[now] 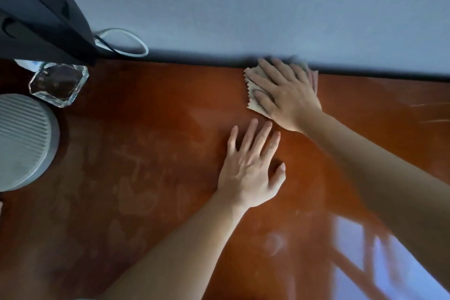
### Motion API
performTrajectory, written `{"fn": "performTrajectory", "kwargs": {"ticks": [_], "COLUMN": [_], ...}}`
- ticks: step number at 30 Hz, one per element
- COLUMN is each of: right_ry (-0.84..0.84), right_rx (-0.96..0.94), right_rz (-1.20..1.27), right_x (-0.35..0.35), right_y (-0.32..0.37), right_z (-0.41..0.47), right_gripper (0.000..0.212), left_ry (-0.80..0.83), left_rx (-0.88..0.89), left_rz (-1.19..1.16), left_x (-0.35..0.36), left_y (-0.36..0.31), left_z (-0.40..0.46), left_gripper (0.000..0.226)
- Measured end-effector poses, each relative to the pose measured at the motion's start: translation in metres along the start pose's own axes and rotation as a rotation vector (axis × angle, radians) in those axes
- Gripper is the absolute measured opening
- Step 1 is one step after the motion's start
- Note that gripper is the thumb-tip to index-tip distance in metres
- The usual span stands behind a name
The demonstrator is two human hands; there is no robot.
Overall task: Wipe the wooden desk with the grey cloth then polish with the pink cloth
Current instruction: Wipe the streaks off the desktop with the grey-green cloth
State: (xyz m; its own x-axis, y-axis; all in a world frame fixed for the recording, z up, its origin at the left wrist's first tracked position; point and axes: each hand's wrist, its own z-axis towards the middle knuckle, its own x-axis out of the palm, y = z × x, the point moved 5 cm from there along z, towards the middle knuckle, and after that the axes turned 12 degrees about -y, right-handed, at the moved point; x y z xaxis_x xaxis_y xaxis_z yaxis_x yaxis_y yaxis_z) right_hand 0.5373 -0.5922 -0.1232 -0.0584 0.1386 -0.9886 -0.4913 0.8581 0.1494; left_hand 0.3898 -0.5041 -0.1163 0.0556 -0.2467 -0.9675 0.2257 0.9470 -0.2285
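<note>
The wooden desk (151, 158) fills the lower view, reddish-brown with dull smears. My right hand (285, 95) lies flat on a small cloth (253, 98) with zigzag edges, pressing it to the desk at the far edge by the wall. The cloth looks greyish-beige, with a pinkish edge (315, 81) showing on the far right of the hand. My left hand (250, 165) rests flat on the bare desk just nearer, fingers spread, holding nothing.
A glass bottle (58, 84) lies at the far left of the desk. A round ribbed grey object (22, 139) sits nearer on the left. A dark object (41, 10) and a white cable loop (126, 42) are at the back left. The blue-grey wall (267, 7) bounds the far edge.
</note>
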Motion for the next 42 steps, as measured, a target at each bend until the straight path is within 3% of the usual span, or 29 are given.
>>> {"fn": "performTrajectory", "kwargs": {"ticks": [5,9,15,24,32,36,42], "right_ry": [0.005,-0.071,-0.046,-0.032,-0.061,-0.021,-0.038], "right_rx": [0.172,0.263,0.179,0.448,0.424,0.336,0.332], "right_rz": [-0.043,-0.045,-0.044,-0.079,-0.032,-0.048,-0.08], "right_x": [-0.015,-0.008,0.003,-0.022,-0.017,-0.014,-0.027], "right_y": [-0.07,-0.043,-0.004,-0.137,-0.109,-0.11,-0.171], "right_z": [-0.037,-0.035,-0.085,-0.114,-0.171,-0.208,-0.166], "right_gripper": [0.058,0.061,0.06,0.062,0.058,0.06,0.06], "left_ry": [-0.009,-0.051,-0.089,-0.091,-0.069,-0.081,-0.071], "left_rx": [0.014,0.026,0.049,0.044,-0.03,-0.065,-0.136], "left_rz": [-0.054,-0.043,-0.02,0.037,0.088,0.051,-0.035], "left_x": [0.012,0.011,0.01,0.011,0.008,0.016,0.045], "left_y": [-0.001,-0.001,0.0,-0.002,-0.013,-0.057,-0.162], "left_z": [0.0,0.0,-0.002,-0.002,0.002,0.02,0.053], "left_gripper": [0.067,0.067,0.062,0.064,0.062,0.06,0.061]}}
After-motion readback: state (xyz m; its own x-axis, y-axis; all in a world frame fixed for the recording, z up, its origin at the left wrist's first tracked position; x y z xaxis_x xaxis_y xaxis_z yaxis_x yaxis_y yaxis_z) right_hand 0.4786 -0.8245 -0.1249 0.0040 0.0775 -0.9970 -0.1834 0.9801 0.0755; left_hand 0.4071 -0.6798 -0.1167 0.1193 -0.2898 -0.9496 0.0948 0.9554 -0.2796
